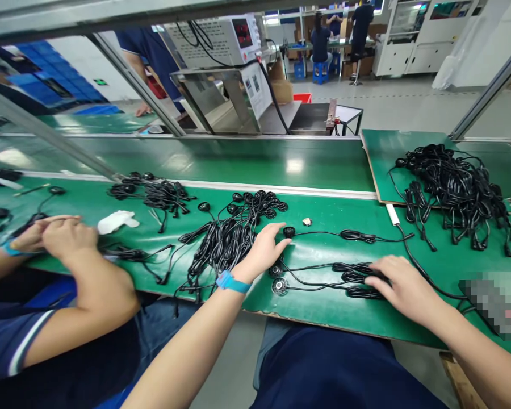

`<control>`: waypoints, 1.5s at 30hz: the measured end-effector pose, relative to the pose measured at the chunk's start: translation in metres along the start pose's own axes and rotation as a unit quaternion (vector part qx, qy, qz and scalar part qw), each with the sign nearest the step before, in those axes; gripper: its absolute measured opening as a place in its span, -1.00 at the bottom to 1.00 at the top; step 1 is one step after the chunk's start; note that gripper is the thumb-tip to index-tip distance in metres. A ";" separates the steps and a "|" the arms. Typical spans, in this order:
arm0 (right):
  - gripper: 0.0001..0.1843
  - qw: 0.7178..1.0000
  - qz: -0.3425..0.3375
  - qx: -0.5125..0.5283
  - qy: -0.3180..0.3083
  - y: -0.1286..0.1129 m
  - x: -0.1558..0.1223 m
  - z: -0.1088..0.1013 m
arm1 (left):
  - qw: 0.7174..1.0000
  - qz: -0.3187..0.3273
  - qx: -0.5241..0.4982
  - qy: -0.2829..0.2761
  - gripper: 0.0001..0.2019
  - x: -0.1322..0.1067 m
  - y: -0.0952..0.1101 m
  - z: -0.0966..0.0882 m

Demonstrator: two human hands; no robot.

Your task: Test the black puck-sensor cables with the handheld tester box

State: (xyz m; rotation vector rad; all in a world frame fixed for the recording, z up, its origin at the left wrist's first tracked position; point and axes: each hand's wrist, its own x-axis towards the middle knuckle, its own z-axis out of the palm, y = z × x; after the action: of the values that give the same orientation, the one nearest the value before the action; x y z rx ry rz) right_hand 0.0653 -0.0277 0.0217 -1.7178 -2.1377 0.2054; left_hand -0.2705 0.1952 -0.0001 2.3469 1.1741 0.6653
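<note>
My left hand [264, 250] is stretched out with thumb and fingers apart, beside a small round black cable head [288, 231] at the end of a single cable. Its fingertips are close to that head; whether they touch it I cannot tell. My right hand [402, 284] rests on the right end of several tied black cable bundles [353, 272], thumb and fingers on either side of one. Leads run left from these bundles to round heads, one a silver-centred disc [279, 286]. A separate tied cable [357, 236] lies just above them.
A heap of black cables [221, 244] lies left of my left hand. Another pile [451, 187] covers a green board [378, 153] at right. A co-worker's hands [66, 236] work at left. A white connector [392, 215] and a small pale part [307, 222] lie on the bench.
</note>
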 end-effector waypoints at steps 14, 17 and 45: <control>-0.88 0.998 -0.056 0.011 -0.005 -0.019 -0.020 0.009 | 0.991 0.074 -0.024 -0.113 -0.66 -0.055 -0.012 -0.027; -0.75 0.997 -0.040 0.044 0.049 -0.020 -0.015 -0.001 | 0.992 0.068 -0.022 -0.103 -0.69 -0.053 -0.009 -0.026; -0.57 0.995 0.096 0.005 0.002 0.054 0.036 -0.011 | 0.976 -0.134 -0.083 -0.152 -0.66 -0.013 0.000 -0.011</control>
State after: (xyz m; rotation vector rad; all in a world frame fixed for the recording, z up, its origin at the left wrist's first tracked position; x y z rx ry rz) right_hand 0.1120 0.0180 0.0199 -1.9174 -1.9636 0.2631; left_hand -0.2841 0.1868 0.0060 2.0148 1.2111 0.2865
